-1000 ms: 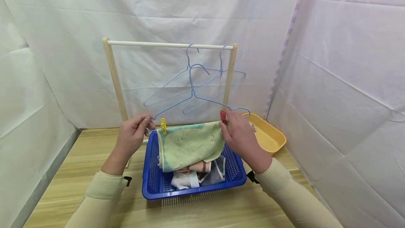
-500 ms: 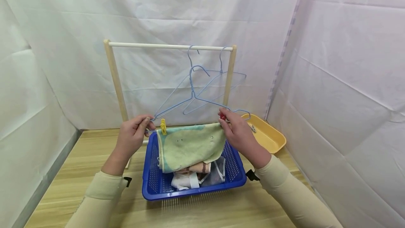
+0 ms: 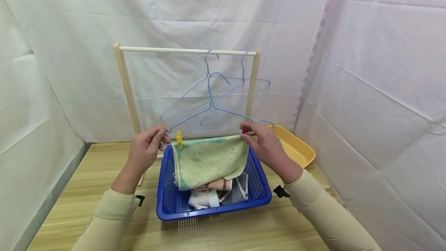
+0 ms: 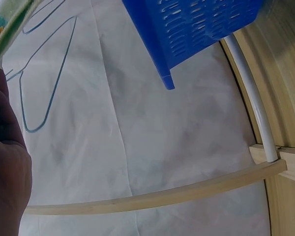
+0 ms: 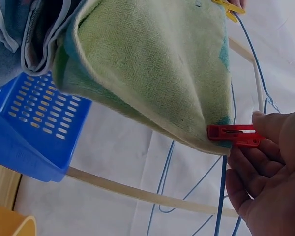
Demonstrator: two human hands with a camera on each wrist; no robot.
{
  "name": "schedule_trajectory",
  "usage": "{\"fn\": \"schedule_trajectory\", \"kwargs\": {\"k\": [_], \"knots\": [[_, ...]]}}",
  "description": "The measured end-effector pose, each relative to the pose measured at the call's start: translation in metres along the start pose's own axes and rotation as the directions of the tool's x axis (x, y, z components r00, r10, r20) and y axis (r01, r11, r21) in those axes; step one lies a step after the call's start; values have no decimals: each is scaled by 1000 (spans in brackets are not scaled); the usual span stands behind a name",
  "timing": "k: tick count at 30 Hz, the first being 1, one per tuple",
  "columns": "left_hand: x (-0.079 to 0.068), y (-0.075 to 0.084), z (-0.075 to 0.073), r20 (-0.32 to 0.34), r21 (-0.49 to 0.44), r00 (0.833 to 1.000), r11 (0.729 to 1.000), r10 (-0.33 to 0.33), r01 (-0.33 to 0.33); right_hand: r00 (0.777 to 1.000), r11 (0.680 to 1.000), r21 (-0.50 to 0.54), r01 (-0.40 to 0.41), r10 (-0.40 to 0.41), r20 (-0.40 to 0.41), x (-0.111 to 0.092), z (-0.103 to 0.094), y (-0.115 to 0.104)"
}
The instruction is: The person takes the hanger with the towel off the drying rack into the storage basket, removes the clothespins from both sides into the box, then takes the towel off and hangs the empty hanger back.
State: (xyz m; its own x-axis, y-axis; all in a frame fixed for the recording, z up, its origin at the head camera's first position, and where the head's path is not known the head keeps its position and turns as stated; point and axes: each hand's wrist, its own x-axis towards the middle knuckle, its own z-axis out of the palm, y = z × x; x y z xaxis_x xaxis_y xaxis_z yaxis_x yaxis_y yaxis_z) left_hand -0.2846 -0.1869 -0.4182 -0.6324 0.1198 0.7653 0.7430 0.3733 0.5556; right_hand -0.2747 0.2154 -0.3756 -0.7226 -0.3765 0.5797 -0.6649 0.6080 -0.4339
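Observation:
A green and teal towel [image 3: 212, 160] hangs folded over the lower bar of a blue wire hanger [image 3: 195, 116]. My left hand [image 3: 148, 146] holds the hanger's left end, beside a yellow clothespin [image 3: 179, 140] clipped on the towel's left top corner. At the towel's right top corner, my right hand [image 3: 268, 146] pinches a red clothespin [image 5: 233, 133] between thumb and fingers. In the right wrist view the clothespin's jaws sit over the towel edge. The head view shows only a bit of that clothespin, as the fingers cover the rest.
Under the towel stands a blue basket [image 3: 213, 214] with several folded cloths [image 3: 203, 198]. Behind is a rack [image 3: 163, 50] with two more blue hangers [image 3: 242, 67] on its rod. A yellow tray [image 3: 296, 146] lies at the right, near the white curtain wall.
My right fingers have shifted slightly left and closed over the red clothespin, which showed more fully a second ago. My left hand, the towel and the yellow clothespin stay almost in place.

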Motion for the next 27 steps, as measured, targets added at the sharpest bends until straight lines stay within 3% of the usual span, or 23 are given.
{"fn": "schedule_trajectory", "kwargs": {"k": [8, 16, 27], "knots": [[0, -2, 1, -2, 0, 1000, 1000, 17, -17, 1000, 1000, 21, -5, 5, 11, 3, -5, 0], [0, -2, 1, 0, -3, 1000, 1000, 21, -21, 1000, 1000, -21, -17, 17, -16, 5, -9, 0], [1, 0, 0, -1, 7, 1000, 1000, 19, -19, 983, 992, -39, 120, -124, -137, 5, -8, 9]]}}
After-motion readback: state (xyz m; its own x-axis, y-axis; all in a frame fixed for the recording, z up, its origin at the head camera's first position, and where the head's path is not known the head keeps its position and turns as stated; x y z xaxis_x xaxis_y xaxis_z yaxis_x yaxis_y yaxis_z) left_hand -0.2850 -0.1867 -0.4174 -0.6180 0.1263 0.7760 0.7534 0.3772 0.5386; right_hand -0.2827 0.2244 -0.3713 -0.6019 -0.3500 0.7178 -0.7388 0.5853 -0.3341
